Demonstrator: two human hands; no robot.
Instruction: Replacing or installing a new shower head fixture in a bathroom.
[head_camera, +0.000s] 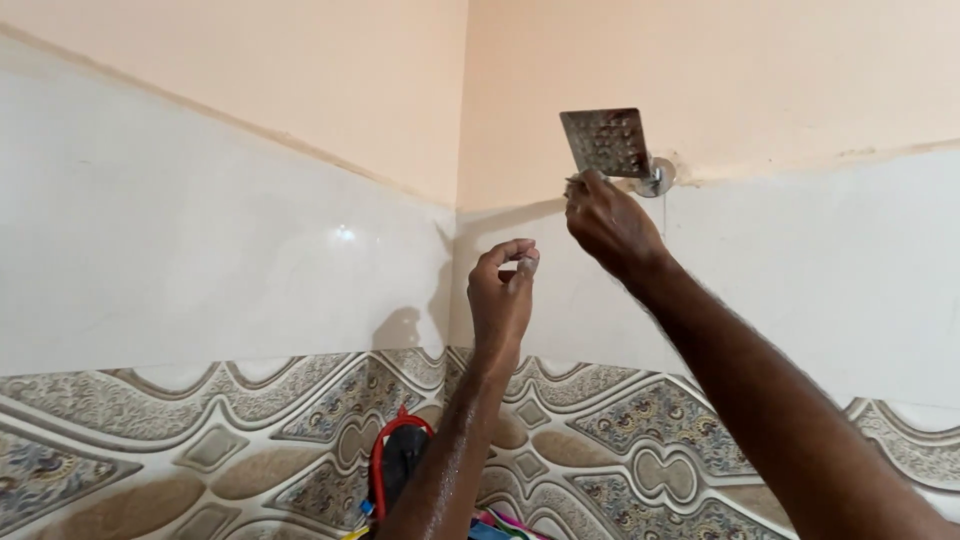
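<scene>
High on tiled corner wall, I see square perforated metal shower head (606, 141) beside round chrome wall flange (660, 177). Right hand (607, 222) at its lower edge, grip closed there. Left hand (501, 295) below, pinching small grey piece (527, 266) between thumb and forefinger.

Both arms raised; left hand (500, 295) pinched thumb-to-fingertips, wrist wet; right hand (607, 222) higher, fingers curled shut, forearm stretched up

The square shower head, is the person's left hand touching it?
No, the left hand is lower and apart from the square shower head, pinching a small object, while the right hand reaches its lower edge.
</scene>
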